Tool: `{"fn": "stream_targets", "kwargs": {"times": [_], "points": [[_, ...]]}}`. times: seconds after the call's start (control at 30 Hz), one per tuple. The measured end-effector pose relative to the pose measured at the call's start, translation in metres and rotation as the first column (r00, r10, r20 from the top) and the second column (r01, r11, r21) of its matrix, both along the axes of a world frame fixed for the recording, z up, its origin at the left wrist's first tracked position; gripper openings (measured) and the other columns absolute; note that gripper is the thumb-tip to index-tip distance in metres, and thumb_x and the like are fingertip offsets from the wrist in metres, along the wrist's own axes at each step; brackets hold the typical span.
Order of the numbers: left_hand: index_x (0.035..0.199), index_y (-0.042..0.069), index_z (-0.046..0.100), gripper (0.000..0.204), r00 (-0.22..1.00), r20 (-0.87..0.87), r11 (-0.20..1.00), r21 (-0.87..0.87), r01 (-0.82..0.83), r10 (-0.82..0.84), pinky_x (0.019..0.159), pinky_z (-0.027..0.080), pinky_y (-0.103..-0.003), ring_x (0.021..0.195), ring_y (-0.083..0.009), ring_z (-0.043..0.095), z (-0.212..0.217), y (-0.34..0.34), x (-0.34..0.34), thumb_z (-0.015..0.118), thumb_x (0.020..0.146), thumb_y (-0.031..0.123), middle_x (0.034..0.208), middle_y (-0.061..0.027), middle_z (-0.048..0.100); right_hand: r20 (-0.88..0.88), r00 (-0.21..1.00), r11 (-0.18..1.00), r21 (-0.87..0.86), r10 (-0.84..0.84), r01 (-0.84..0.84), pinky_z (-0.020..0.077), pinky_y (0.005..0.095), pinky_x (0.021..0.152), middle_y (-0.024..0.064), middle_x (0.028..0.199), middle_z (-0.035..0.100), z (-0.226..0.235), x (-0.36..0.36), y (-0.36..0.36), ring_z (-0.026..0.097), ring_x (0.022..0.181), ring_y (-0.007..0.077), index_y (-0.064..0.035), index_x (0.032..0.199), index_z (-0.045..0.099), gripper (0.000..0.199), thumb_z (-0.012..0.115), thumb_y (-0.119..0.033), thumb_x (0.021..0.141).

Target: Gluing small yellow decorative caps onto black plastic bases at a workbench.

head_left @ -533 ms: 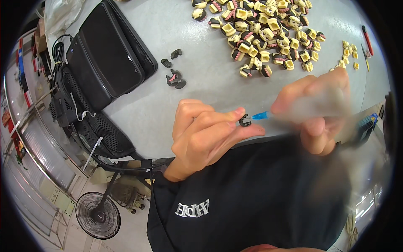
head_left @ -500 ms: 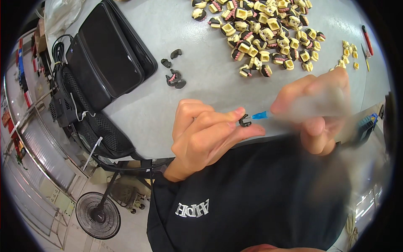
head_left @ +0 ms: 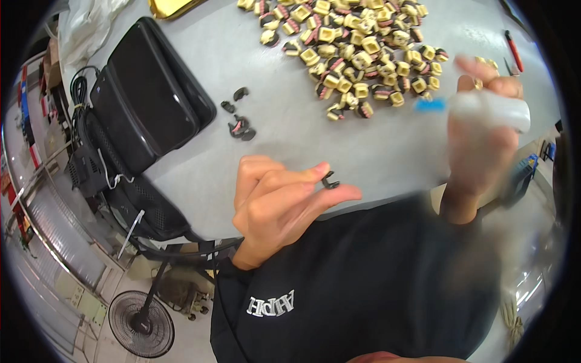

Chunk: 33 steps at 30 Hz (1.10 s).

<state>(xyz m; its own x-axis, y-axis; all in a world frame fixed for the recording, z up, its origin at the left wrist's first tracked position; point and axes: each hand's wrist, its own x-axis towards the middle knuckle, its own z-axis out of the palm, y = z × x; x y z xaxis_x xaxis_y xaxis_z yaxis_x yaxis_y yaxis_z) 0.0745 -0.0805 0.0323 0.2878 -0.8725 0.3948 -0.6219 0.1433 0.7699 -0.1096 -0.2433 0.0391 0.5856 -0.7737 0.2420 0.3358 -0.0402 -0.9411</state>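
Observation:
A small black C-shaped plastic piece [head_left: 330, 180] is pinched between the thumb and fingertips of my left hand [head_left: 272, 202], just above the near part of the table. Farther right, my right hand [head_left: 481, 142] is stretched over the table, blurred by motion. Across its palm lies a whitish squeeze bottle [head_left: 508, 114] whose blue nozzle [head_left: 430, 105] points left. The thumb and forefinger of that hand are near small cream-yellow pieces [head_left: 489, 62]; a tiny yellowish spot shows between the fingers, too smeared to name.
A large heap of cream, black and pink moulded parts [head_left: 363, 51] covers the far middle of the table. Several loose black pieces [head_left: 240, 128] lie beside a black case [head_left: 142, 91] at left. A red-handled tool [head_left: 514, 51] lies far right; a fan [head_left: 142, 323] stands below left.
My right hand has moved away from the black piece, right and farther out, carrying the bottle with it. My left hand still pinches the black piece. The view has shifted slightly.

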Motion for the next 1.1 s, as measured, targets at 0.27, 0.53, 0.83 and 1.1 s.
{"fn": "stream_targets", "kwargs": {"times": [0.27,0.53,0.83,1.1], "points": [[0.095,0.01,0.046,0.064,0.999,-0.017,0.999,-0.026,-0.034,0.034,0.053,0.034,-0.025,0.062,-0.0155,0.042,0.001,0.0,-0.003,0.086,0.045,0.017,0.073,0.0011,0.063,-0.349,0.749,0.791,-0.492,-0.563,0.364,0.0451,0.0292,0.085,0.0189,0.113,0.053,0.004,-0.036,-0.067,0.055,0.1,0.0217,0.0016,0.104,0.046,0.025,0.057,0.002,0.082],[0.095,0.01,0.046,0.063,0.999,-0.002,0.999,-0.02,-0.047,0.047,0.053,0.032,-0.026,0.063,-0.0153,0.041,0.004,-0.006,-0.007,0.086,0.046,0.015,0.071,0.0006,0.063,-0.414,0.74,0.806,-0.515,-0.531,0.291,0.0454,0.0281,0.083,0.0126,0.106,0.057,-0.001,-0.037,-0.086,0.056,0.094,0.0166,0.0016,0.104,0.047,0.03,0.061,0.004,0.078],[0.094,0.01,0.047,0.062,0.999,0.036,1.0,0.004,-0.024,0.024,0.053,0.033,-0.026,0.063,-0.0159,0.041,0.002,-0.003,-0.004,0.086,0.046,0.015,0.071,0.0004,0.063,-0.803,0.455,0.851,-0.5,-0.385,-0.163,0.0438,0.0249,0.068,0.006,0.082,0.054,0.036,-0.058,-0.009,0.052,0.066,0.0133,-0.001,0.091,0.058,0.023,0.068,0.001,0.07],[0.088,0.008,0.052,0.054,0.996,-0.092,0.999,-0.048,-0.008,0.003,0.051,0.035,-0.025,0.06,-0.0157,0.043,-0.001,-0.005,-0.007,0.086,0.047,0.017,0.07,0.0006,0.062,-0.669,0.505,0.72,-0.682,-0.546,-0.125,0.0463,0.0249,0.06,0.0089,0.085,0.056,0.006,-0.058,-0.004,0.056,0.07,0.0174,0.0005,0.089,0.059,0.022,0.066,0.006,0.069]]}}
